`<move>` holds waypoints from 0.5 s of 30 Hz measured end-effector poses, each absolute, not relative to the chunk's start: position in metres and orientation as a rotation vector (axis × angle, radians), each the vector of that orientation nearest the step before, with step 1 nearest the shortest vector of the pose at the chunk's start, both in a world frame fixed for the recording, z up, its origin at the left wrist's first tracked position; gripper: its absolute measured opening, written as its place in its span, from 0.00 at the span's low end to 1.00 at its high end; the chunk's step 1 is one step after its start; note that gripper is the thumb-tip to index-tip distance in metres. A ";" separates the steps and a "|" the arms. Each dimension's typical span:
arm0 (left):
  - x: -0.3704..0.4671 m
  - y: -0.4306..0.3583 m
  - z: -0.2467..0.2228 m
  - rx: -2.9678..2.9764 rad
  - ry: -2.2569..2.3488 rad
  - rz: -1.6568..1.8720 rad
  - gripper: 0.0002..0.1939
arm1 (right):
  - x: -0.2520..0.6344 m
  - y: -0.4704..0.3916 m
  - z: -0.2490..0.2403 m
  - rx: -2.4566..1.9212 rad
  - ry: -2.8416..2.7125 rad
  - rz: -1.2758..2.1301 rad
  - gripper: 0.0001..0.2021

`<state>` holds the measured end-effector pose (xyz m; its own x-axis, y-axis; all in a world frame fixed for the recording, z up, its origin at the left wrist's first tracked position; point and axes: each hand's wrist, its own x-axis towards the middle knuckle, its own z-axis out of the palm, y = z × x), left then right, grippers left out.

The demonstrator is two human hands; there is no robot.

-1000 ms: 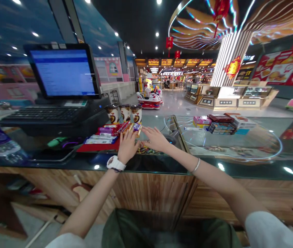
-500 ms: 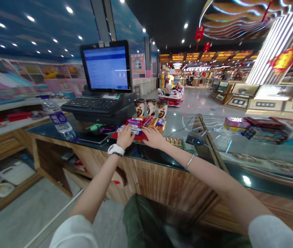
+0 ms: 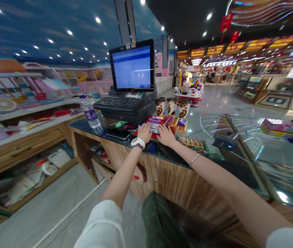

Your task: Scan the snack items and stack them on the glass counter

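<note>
A cluster of slim snack bars in glossy purple, red, white and orange wrappers (image 3: 156, 120) is lying on a dark glass-topped counter (image 3: 159, 150), partly over a flat red sheet (image 3: 154, 135), most of which is hidden. The wrapper print is blurring too much to read.

At seven o'clock of the cluster, the left hand (image 3: 144, 133), wearing a white watch (image 3: 138, 142), is resting palm down at the bars' near edge. At five o'clock, the right hand (image 3: 166, 136) is reaching over them. Both grips are wide, fingers stretching out flat; whatever is lying beneath the palms is hidden.

Three brown-and-white paper cups with dark lids (image 3: 171, 106) are standing upright at one o'clock. A black monitor with a blue-and-white screen (image 3: 132, 67) is glowing at eleven, its text illegible. A clear plastic bottle with a purple label (image 3: 92, 115) is standing at nine, and a dark flat slab, perhaps a phone (image 3: 119, 133), is lying nearer, towards eight. At four, a black scanner-like device (image 3: 225, 142) is showing a blue light. Blurred boxes (image 3: 282, 127) are running off the frame at three.
</note>
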<state>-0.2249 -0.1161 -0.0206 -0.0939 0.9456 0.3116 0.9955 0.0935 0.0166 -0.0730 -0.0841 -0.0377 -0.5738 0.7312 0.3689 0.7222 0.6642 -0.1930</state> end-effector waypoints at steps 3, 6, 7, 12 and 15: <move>-0.227 -0.114 -0.026 -1.974 -2.156 -0.304 0.30 | -0.075 -0.084 -0.048 -1.164 -2.444 0.037 0.28; -0.228 -0.113 -0.029 -1.995 -2.175 -0.278 0.28 | -0.076 -0.083 -0.053 -1.174 -2.435 0.058 0.28; -0.228 -0.113 -0.029 -1.995 -2.174 -0.281 0.28 | -0.075 -0.082 -0.053 -1.170 -2.429 0.056 0.27; -0.227 -0.114 -0.029 -1.971 -2.126 -0.360 0.24 | -0.073 -0.083 -0.052 -1.107 -2.392 0.011 0.24; -0.226 -0.115 -0.029 -1.990 -2.106 -0.383 0.22 | -0.072 -0.083 -0.052 -1.078 -2.366 -0.024 0.22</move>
<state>-0.2264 -0.1150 -0.0285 -0.0598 0.9411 0.3329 0.9980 0.0496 0.0390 -0.0721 -0.0833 -0.0516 -0.5377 0.6958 0.4761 0.7053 0.6807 -0.1982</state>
